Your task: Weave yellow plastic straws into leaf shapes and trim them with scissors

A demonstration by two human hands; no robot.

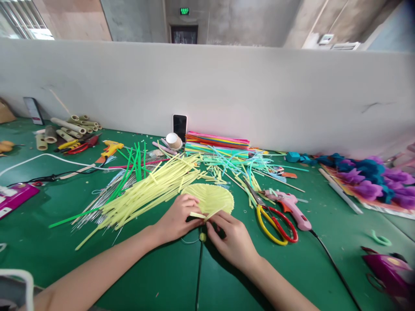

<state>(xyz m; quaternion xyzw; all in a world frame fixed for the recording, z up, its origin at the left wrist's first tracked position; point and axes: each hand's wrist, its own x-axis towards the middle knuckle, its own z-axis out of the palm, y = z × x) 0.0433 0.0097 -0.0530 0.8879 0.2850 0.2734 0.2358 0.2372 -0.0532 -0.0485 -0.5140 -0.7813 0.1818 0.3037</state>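
A pale yellow fan-shaped piece (210, 196), like a leaf built from ribbed strips, lies on the table just beyond my hands. My left hand (180, 218) is closed at its near left edge, fingertips pinching a pale yellow pipe cleaner (197, 215). From the right, my right hand (231, 237) grips the same pipe cleaner where its end crosses over the piece's base. Exactly how it joins the piece is hidden by my fingers. A small round yellow bit (202, 236) sits just below them, near a thin pale loop.
Loose yellow pipe cleaners (152, 185) spread to the left. Right of my hands are red-and-yellow-handled scissors (275, 224) and a pink glue gun (295, 209) with its cord. Behind stand a paper cup (174, 141) and a phone (180, 126) against the white partition (207, 86).
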